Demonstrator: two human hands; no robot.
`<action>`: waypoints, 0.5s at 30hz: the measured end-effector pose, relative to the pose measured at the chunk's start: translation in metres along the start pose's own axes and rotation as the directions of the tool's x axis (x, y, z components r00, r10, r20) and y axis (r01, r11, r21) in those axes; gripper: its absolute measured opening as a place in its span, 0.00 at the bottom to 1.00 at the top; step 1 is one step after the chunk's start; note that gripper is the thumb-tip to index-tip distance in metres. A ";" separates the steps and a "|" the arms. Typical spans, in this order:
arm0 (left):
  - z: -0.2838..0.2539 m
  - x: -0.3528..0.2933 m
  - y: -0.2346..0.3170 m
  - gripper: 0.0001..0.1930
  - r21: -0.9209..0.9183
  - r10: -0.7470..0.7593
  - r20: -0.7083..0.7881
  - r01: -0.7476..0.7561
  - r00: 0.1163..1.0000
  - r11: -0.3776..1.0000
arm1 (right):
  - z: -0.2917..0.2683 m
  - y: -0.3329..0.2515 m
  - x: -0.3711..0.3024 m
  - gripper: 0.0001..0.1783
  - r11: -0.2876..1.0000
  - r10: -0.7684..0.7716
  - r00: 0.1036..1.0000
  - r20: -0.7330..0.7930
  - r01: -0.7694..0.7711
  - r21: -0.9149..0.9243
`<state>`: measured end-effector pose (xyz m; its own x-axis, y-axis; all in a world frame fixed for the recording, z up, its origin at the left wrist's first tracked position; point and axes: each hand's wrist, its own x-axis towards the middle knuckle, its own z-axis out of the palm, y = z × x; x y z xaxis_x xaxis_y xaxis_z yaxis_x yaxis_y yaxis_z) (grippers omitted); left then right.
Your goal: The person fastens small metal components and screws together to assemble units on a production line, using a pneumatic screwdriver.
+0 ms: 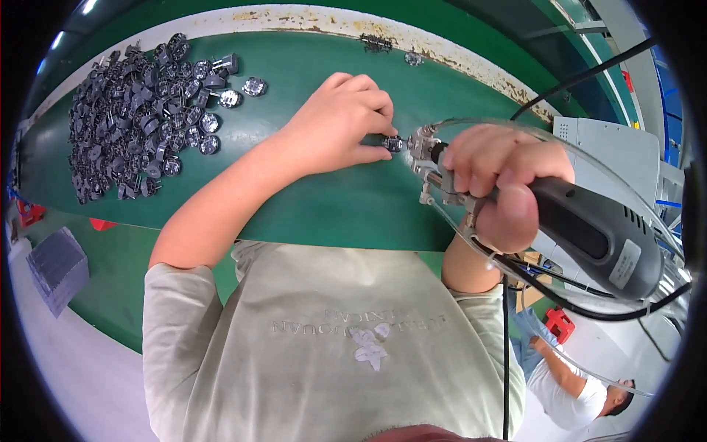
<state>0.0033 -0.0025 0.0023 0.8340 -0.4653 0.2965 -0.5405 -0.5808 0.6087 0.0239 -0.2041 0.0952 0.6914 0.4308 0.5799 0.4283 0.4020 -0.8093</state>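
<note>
Fingers on my left hand (pixel 342 121) pinch a small dark part (pixel 394 144) over the green counter (pixel 331 214), near the tip of the big tool (pixel 589 228) my right hand (pixel 508 166) holds tight. I see a parts pile (pixel 129 121) leftward.

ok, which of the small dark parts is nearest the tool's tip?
The part pinched in the left hand, right by the tip of the tool. The others lie on the table, mostly heaped left.
</note>
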 end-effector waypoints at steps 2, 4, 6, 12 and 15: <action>-0.002 0.001 0.000 0.12 0.014 0.027 -0.004 -0.027 1.000 1.000 | 0.005 0.001 0.008 0.12 0.987 0.031 0.998 0.055 -0.022 -0.159; -0.002 -0.001 -0.001 0.12 0.019 0.020 0.017 -0.021 1.000 1.000 | 0.004 0.000 0.009 0.12 0.957 0.092 0.987 0.129 -0.051 -0.285; 0.000 0.000 -0.003 0.12 0.032 0.027 0.011 -0.027 1.000 0.999 | 0.003 0.001 0.011 0.12 0.938 0.119 0.979 0.166 -0.056 -0.342; 0.004 -0.006 0.001 0.12 -0.001 0.033 -0.047 -0.033 0.998 0.999 | -0.006 -0.019 -0.001 0.20 0.998 -0.058 0.998 -0.020 0.059 0.020; 0.000 -0.005 -0.001 0.12 0.005 0.015 -0.058 -0.015 0.998 1.000 | -0.009 -0.026 -0.005 0.22 0.991 -0.126 0.992 0.005 0.126 0.055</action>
<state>-0.0007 0.0002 0.0002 0.8306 -0.4348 0.3479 -0.5536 -0.5769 0.6006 0.0145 -0.2244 0.1127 0.6288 0.3808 0.6780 0.4790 0.4972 -0.7234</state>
